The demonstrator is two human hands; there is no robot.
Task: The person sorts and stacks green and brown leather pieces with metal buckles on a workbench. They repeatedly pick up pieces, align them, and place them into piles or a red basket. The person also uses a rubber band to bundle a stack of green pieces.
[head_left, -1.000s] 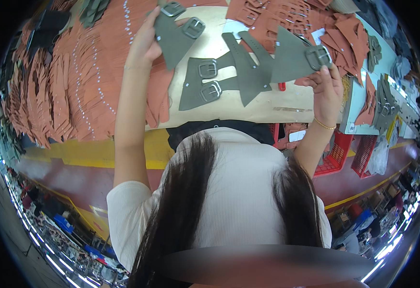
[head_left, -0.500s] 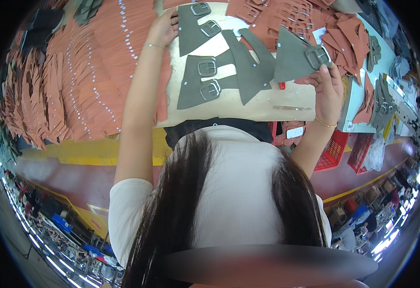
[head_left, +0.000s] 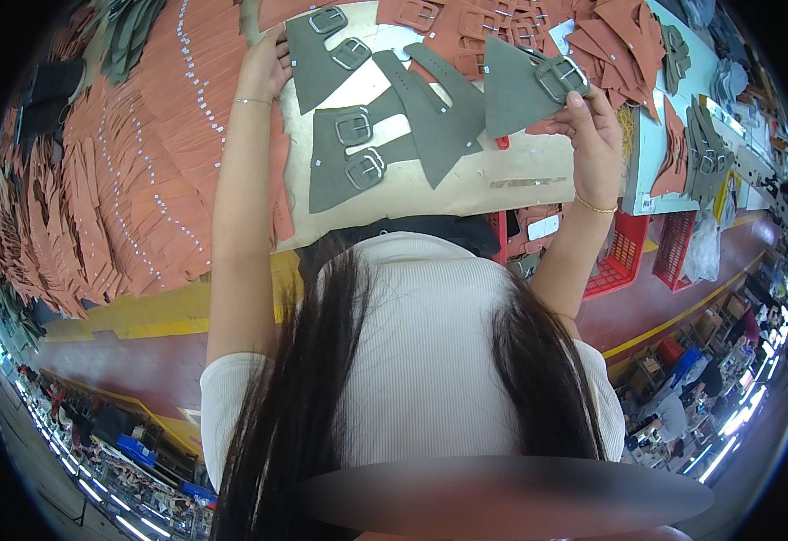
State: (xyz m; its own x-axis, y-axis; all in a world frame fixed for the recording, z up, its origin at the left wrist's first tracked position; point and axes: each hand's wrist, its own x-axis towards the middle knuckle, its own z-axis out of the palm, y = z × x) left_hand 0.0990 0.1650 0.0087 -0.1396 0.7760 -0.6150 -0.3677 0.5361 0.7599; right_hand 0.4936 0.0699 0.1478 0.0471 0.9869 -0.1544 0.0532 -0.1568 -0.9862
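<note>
Where the tabletop [head_left: 538,167] starts at far left, I get orange strips [head_left: 155,171], too many to count, one grey-green bundle [head_left: 130,41] beyond them. Next, the left hand [head_left: 266,68]: left arm [head_left: 241,216] stretched nearly straight, away from the body [head_left: 430,325], fingers bent, half closed, at the left edge of the first buckle piece [head_left: 317,72]. Can't tell if I have a grip or just contact. That piece: grey-green, two buckles [head_left: 351,54], lying on the tabletop, long axis near to far, tapered corner toward the body.

Nearer the body, middle buckle piece [head_left: 326,171], two buckles, straight edge facing left. Two level straps [head_left: 401,149] run rightward from its buckles. Right of those I count two slanted straps [head_left: 409,96] aimed far-left; one pointed end faces the body. Can't make out how layers join.

Then the third buckle piece [head_left: 513,95], one buckle plain to me, looks raised, straight edge left, buckle end right, long axis roughly sideways. I have the right hand [head_left: 595,126] pinching its buckle end, thumb on top, elbow bent, forearm [head_left: 574,234] angled up. Far right: orange pieces [head_left: 615,54], uncounted; two red baskets [head_left: 624,261].
</note>
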